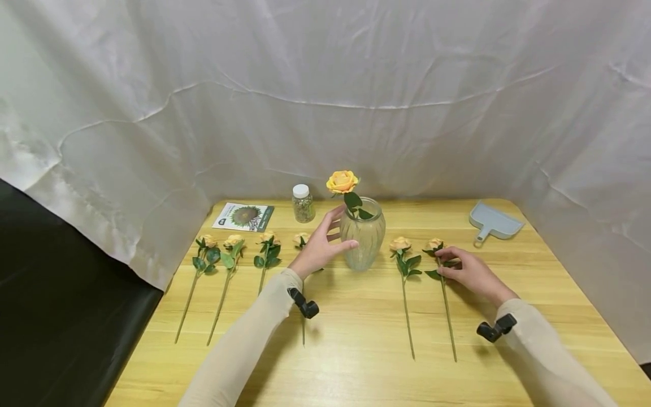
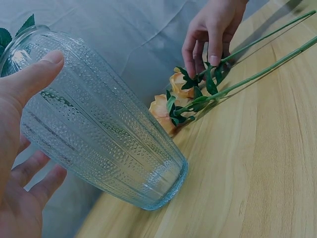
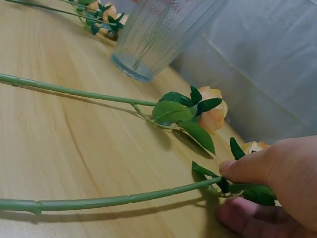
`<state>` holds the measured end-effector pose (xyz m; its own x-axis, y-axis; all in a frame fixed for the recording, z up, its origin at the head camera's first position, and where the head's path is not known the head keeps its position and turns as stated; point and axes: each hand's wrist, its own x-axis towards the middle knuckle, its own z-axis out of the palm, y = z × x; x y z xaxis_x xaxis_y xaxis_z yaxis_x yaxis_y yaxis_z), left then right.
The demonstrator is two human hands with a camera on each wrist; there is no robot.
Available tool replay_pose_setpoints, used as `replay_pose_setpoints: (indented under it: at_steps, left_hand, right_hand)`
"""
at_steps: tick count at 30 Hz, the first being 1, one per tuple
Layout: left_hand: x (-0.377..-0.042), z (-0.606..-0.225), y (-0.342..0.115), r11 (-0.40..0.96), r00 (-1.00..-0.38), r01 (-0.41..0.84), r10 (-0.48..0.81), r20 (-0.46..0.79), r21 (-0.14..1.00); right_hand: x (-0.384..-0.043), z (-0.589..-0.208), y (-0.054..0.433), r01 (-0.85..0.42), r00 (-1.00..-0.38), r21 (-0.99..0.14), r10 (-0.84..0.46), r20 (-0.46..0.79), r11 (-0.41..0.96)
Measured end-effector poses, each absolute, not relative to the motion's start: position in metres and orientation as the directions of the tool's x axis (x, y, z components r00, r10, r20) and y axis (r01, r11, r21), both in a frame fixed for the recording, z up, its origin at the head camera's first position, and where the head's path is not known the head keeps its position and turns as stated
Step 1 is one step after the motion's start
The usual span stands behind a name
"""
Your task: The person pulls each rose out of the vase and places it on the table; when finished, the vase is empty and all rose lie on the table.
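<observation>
A clear ribbed glass vase (image 1: 367, 243) stands upright at the table's middle, with one yellow rose (image 1: 342, 182) leaning out of its mouth to the left. My left hand (image 1: 319, 249) is spread around the vase's left side; in the left wrist view the thumb lies over the glass near the rim and the lower fingers stand off it. To the right, my right hand (image 1: 470, 274) pinches the rightmost artificial rose (image 3: 124, 200) by its stem just below the bloom, between thumb and fingers. Another rose (image 1: 405, 294) lies beside it, nearer the vase.
Several more roses, one of them a rose (image 1: 224, 294), lie in a row on the left of the wooden table (image 1: 356, 350). Behind them are a seed packet (image 1: 244, 217) and a white-capped jar (image 1: 303, 204). A grey dustpan (image 1: 494, 220) lies at the back right.
</observation>
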<state>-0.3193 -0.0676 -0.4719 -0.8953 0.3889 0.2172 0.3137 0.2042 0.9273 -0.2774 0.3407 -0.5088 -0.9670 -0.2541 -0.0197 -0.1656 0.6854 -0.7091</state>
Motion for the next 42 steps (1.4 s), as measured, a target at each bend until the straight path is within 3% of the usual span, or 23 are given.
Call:
replay_pose_setpoints:
  at_steps: [13,25,30,37,42]
  left_hand:
    - [-0.32,-0.471,-0.065,0.204,-0.893,0.319,0.391,0.222,0.926]
    - [-0.32,-0.473,-0.068,0.209,-0.895,0.318,0.387,0.221,0.925]
    - [-0.32,-0.474,-0.068,0.21,-0.898,0.316,0.38,0.22,0.925]
    - [-0.319,-0.472,-0.068,0.206,-0.895,0.317,0.387,0.22,0.926]
    - [-0.319,-0.471,-0.069,0.197,-0.891,0.315,0.4,0.217,0.929]
  right_hand:
    - [-0.278,-0.479,0.351,-0.247,-0.969,-0.681,-0.166,0.184,0.69]
    - [-0.298,-0.415,0.29,-0.437,-0.886,-0.658,-0.166,0.433,0.613]
    - [-0.301,-0.394,0.249,-0.506,-0.86,-0.68,-0.248,0.446,0.53]
    - [-0.304,-0.38,0.2,-0.623,-0.782,-0.615,-0.409,0.47,0.484]
    - [-0.306,-0.377,0.176,-0.65,-0.758,-0.606,-0.451,0.472,0.458]
